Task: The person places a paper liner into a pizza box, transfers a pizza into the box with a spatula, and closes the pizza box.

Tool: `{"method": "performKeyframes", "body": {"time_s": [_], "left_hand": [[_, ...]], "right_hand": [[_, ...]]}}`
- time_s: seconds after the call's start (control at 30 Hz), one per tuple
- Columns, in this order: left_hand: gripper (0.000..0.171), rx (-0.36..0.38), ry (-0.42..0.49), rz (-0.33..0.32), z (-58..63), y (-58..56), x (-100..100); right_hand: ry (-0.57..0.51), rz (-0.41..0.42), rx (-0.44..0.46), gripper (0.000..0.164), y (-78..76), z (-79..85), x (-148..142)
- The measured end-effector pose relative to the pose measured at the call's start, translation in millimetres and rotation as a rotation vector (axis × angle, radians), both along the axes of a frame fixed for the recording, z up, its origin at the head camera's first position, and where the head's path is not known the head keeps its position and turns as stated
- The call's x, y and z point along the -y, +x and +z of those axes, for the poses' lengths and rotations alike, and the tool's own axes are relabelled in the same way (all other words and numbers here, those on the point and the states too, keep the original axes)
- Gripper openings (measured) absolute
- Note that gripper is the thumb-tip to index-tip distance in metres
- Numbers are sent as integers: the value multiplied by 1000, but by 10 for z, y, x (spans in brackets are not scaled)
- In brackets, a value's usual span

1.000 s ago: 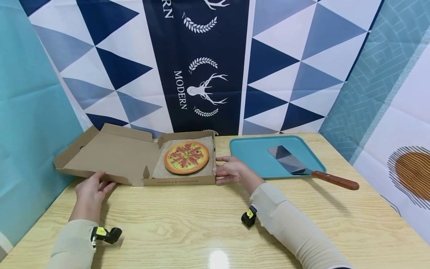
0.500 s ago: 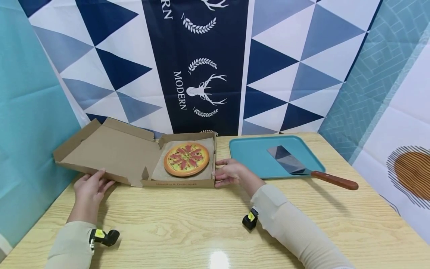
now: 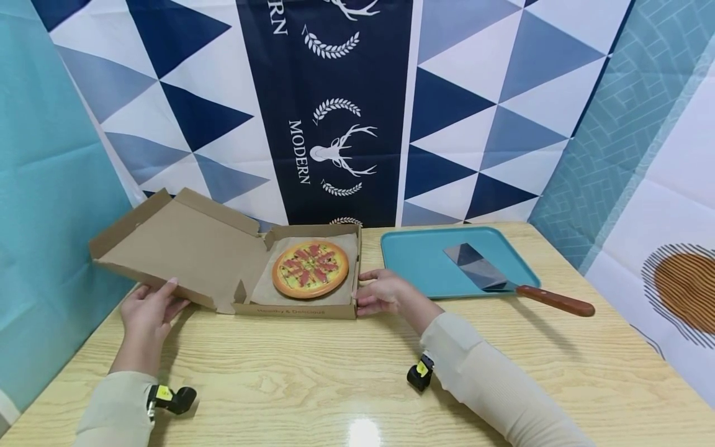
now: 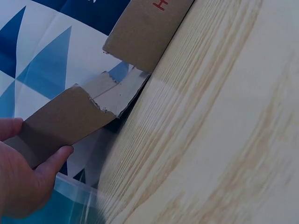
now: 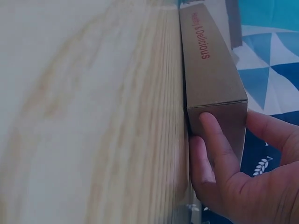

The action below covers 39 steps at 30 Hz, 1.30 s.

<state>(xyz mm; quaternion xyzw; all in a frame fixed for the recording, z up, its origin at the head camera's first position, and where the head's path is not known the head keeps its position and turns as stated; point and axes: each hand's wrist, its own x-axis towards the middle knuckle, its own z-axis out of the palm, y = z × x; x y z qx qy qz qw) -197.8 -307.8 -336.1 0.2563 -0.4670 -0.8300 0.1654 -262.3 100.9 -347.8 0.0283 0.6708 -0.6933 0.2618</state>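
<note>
An open cardboard pizza box (image 3: 296,311) stands on the table, its lid (image 3: 179,245) folded out to the left and tilted up off the tabletop. A pizza (image 3: 310,269) with a browned crust lies on paper inside. My left hand (image 3: 148,310) pinches the lid's front flap between thumb and fingers, as the left wrist view shows at the flap (image 4: 60,119). At the box's right end, my right hand (image 3: 385,292) holds the side wall (image 5: 222,121), thumb at the upper rim and fingertips against the outside.
A blue tray (image 3: 413,261) sits to the right of the box. Across it lies a pizza spatula (image 3: 475,267), its wooden handle (image 3: 555,300) jutting past the tray's front edge. Patterned cloth (image 3: 341,93) hangs behind the wooden table (image 3: 313,372).
The lid has tilted higher, its far edge rising with my left hand on the front flap. The box has shifted slightly toward me. My right hand stays at its right end.
</note>
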Motion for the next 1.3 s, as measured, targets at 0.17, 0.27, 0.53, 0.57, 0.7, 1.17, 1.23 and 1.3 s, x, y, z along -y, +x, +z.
{"method": "performKeyframes", "body": {"time_s": [0.17,0.27,0.53,0.57,0.7,1.17,1.23,1.3], "left_hand": [[70,-42,-49,-15,-1,11,-19],[78,-38,-91,-23,6,3,-23],[88,-47,-149,-40,9,-6,-20],[89,-48,-161,-42,11,-5,-22],[90,-59,-193,-40,24,-8,-35],[88,-69,-289,-47,60,-43,-78],[87,-69,-304,-43,59,-46,-83],[86,-73,-313,-42,57,-48,-84]], "right_hand": [[12,2,0,65,43,7,3],[23,-1,0,65,71,15,10],[45,-3,-8,62,128,9,41],[46,-2,-10,62,136,7,44],[43,2,-17,61,177,9,57],[45,24,-38,52,266,-15,75],[41,31,-43,50,278,-14,76],[34,34,-49,49,290,-17,79]]}}
